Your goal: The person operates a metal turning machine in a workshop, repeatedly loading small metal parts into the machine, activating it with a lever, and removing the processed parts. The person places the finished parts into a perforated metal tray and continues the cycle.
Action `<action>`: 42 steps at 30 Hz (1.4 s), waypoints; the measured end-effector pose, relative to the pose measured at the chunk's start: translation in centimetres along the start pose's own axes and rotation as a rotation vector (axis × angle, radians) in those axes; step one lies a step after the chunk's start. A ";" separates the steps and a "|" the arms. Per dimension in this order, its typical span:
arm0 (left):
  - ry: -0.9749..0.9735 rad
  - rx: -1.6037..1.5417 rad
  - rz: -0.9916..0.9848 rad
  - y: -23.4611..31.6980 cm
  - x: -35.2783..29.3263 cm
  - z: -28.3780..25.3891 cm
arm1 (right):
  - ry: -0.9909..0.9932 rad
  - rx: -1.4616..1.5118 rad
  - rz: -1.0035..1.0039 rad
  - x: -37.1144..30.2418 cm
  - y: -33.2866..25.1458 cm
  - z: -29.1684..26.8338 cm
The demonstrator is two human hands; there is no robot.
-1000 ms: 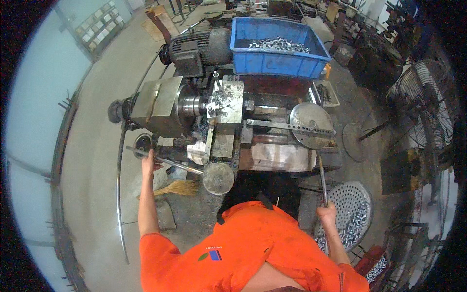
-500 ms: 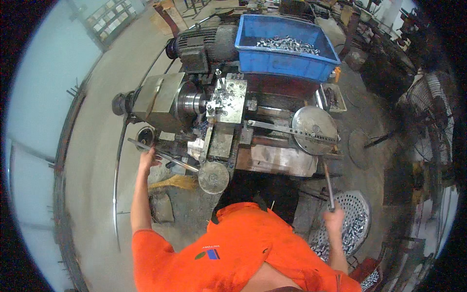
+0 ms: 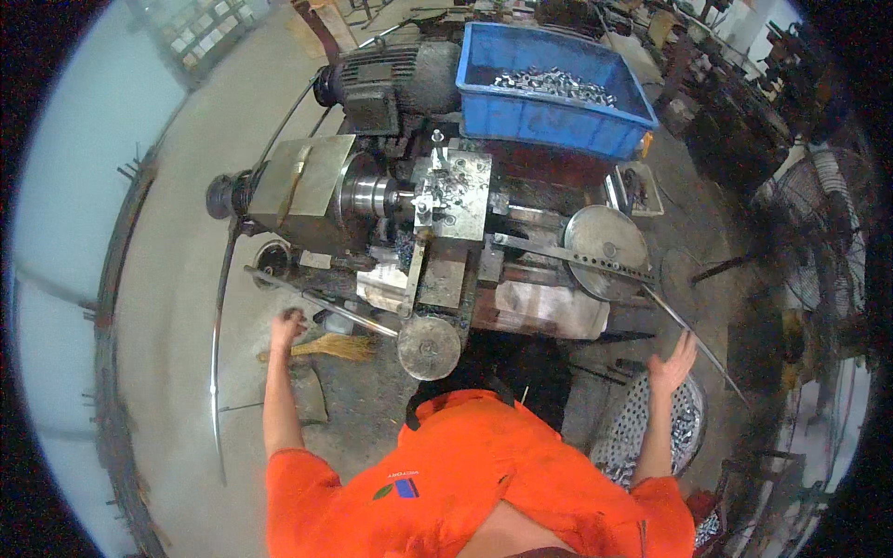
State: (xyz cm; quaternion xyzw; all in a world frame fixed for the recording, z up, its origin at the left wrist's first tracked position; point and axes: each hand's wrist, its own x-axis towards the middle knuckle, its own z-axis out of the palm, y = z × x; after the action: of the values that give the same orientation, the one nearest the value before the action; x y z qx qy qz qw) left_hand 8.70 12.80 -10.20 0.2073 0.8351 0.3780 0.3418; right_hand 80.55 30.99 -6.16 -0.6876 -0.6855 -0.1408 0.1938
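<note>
Here, my right hand (image 3: pixel 672 365): open, fingertips at the right steel lever (image 3: pixel 716 364); contact I cannot tell.
My left hand (image 3: pixel 288 325): fingers bent, just below the left steel lever (image 3: pixel 321 300); how closed, I cannot tell.
Levers: extending from round metal discs (image 3: pixel 428 349).

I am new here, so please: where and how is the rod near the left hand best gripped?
Probably wrap the left hand around its outer end, from the person's side: the slim rod slants away from the disc, ending free.
</note>
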 end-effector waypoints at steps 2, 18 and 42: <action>0.061 0.530 0.192 -3.5 2.0 1.5 | -0.085 0.083 0.046 -2.3 -1.4 -0.9; -0.008 0.891 0.118 -5.6 3.1 9.6 | -0.309 0.540 0.015 -2.9 -6.6 -0.7; 0.696 0.683 0.181 3.1 -10.8 -17.9 | -0.425 0.600 -0.903 14.0 -45.7 -5.1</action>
State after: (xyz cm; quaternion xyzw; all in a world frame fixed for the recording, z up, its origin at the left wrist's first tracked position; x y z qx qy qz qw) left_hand 3.30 -0.58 5.33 0.2408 0.9545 0.1575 -0.0789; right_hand 35.68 40.42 8.10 -0.2555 -0.9444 0.1321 0.1591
